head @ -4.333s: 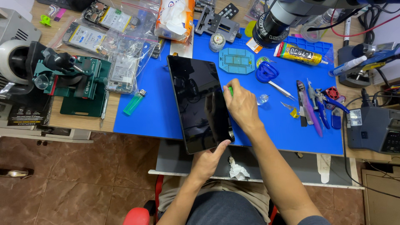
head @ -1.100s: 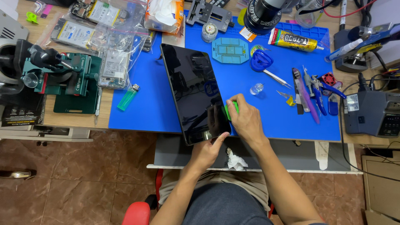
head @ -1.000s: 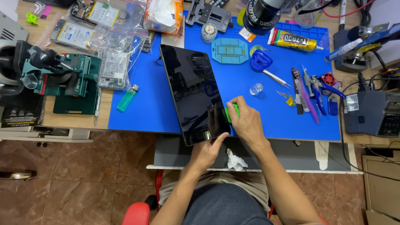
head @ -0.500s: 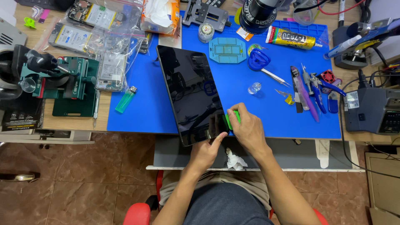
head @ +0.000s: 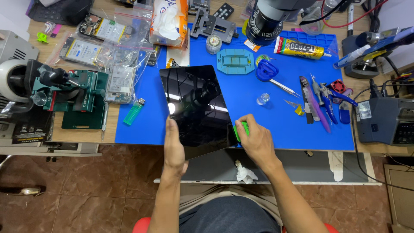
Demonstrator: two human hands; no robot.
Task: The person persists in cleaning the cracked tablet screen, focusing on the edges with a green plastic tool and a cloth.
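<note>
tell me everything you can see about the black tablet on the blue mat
The flat black rectangular tablet has a glossy glass face, dark and reflecting the overhead gear. It lies tilted on the blue work mat, its near corner jutting past the mat's edge. The left hand grips its near left edge, thumb on the glass. The right hand presses a small green plastic tool against its right edge near the bottom corner. No cracks are visible.
</note>
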